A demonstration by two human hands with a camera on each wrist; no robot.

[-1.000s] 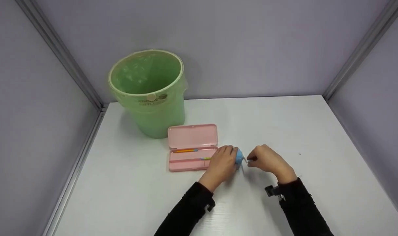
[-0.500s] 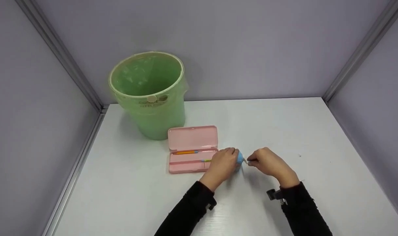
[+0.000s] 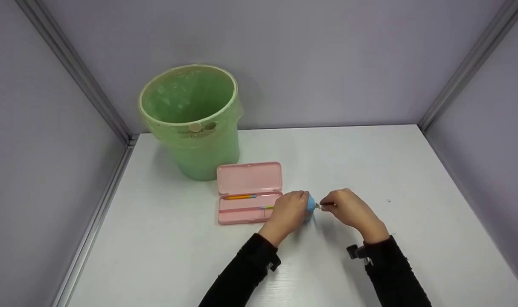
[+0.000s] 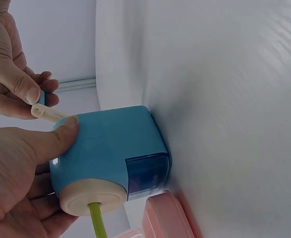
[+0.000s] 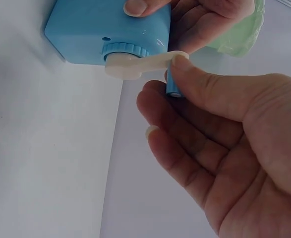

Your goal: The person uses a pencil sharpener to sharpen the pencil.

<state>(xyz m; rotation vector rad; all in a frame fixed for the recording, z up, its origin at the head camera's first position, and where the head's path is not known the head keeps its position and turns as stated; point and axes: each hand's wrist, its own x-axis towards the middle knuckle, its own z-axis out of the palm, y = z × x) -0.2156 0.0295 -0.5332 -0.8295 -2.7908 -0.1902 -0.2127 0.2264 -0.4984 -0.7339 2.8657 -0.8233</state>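
A blue hand-crank pencil sharpener (image 4: 113,131) sits on the table, its dark clear shavings drawer near the tabletop. My left hand (image 3: 288,213) grips its body, thumb on one side and fingers round the other. A green pencil (image 4: 97,220) sticks out of the cream front ring of the sharpener. At the opposite end, my right hand (image 3: 350,211) pinches the blue knob (image 5: 173,88) of the cream crank arm (image 5: 155,62) between thumb and fingers. From the head view, my left hand hides most of the sharpener.
Just left of the sharpener lies an open pink pencil case (image 3: 249,177) with an orange pencil (image 3: 240,197) inside. Behind it stands a green lined trash bin (image 3: 208,149). Small specks dot the white table (image 3: 370,162) at right, and grey panels wall it in.
My right hand has shifted slightly at the crank, and the crank arm's angle has changed. My left hand stays on the sharpener; the whole head view drifts a little.
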